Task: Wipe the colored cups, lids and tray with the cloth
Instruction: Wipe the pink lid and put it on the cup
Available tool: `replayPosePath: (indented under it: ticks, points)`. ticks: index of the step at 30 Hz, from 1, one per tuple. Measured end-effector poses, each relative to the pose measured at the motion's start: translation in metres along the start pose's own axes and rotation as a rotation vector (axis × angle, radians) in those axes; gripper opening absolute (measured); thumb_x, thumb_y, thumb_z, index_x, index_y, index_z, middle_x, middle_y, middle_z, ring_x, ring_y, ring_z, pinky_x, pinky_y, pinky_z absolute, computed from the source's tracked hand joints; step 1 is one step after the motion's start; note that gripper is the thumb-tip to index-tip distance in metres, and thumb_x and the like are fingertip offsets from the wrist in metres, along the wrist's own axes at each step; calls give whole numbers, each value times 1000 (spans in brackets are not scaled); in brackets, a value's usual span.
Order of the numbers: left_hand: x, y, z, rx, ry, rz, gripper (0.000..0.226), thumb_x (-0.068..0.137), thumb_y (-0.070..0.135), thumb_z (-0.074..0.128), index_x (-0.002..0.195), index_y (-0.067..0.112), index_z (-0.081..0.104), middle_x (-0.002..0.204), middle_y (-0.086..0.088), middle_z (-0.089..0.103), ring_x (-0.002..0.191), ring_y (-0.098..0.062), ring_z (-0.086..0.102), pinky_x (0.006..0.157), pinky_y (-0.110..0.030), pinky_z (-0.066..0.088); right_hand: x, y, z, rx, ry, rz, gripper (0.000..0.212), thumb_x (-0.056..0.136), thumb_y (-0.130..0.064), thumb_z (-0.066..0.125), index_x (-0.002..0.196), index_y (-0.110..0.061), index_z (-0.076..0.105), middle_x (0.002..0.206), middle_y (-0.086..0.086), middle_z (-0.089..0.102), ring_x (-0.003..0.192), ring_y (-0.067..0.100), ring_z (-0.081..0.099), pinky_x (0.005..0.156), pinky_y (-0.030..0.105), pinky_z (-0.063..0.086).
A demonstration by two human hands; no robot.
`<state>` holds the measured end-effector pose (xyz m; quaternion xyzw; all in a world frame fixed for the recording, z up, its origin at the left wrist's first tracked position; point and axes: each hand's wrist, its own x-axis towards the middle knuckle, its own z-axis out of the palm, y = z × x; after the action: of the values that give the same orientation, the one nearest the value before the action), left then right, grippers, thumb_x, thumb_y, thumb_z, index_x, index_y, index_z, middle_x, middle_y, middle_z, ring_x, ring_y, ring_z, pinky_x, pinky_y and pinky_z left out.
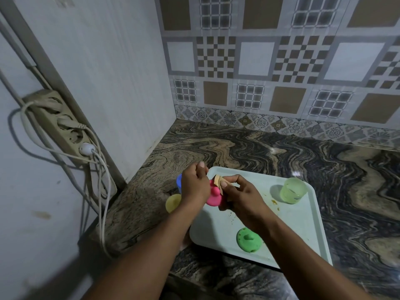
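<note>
Pink lid [213,199], held over the left edge of the tray [303,230]: I log the left hand [193,185] gripping it steady while the right hand [240,195] pinches the tan cloth [217,181] against its knob, apparently to rub there. Green cup [293,190] and green lid [249,239] sit on the stained tray, probably awaiting their turn. Blue cup [179,180] and yellow lid [172,203] stand off-tray on the counter [249,148], perhaps set aside.
</note>
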<state>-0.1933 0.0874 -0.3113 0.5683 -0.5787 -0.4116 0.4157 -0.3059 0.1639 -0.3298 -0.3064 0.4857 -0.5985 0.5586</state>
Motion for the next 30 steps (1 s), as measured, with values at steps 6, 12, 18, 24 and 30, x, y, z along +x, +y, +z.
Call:
replayPosePath:
  ticks: [6,12,18,24,30]
  points:
    - [-8,-15,11,-118,-60,-259,41,104,42,42,84,15,64,83,-4,65,78,-21,62,65,-30,46,-10,15,-1,158,129,70,15,97,-10,61,107,-1,56,75,19,63,55,23,54,51,33,44]
    - [2,3,5,12,-232,-168,49,104,47,36,82,12,64,73,-6,67,65,-18,65,65,-30,52,-1,-13,-9,-71,-48,27,10,97,-10,61,101,-2,57,72,22,61,51,25,50,51,31,40]
    - [-16,-6,29,-276,361,-248,50,105,44,27,95,8,60,85,-9,65,83,-30,62,80,-39,50,-11,18,11,194,201,-29,14,96,-11,63,104,-3,56,76,15,62,57,20,50,52,30,42]
    - [2,-8,13,-66,-221,-386,56,100,58,34,83,13,65,89,-13,73,86,-29,69,85,-43,55,-1,-14,-14,-52,40,118,8,97,-8,62,100,-3,57,74,19,58,53,19,46,49,29,37]
    - [-21,20,30,-282,393,-216,51,107,36,27,126,1,59,121,-20,65,112,-35,62,88,-32,45,-13,14,23,157,294,-90,12,98,-15,63,103,-6,58,72,9,67,58,16,59,55,31,48]
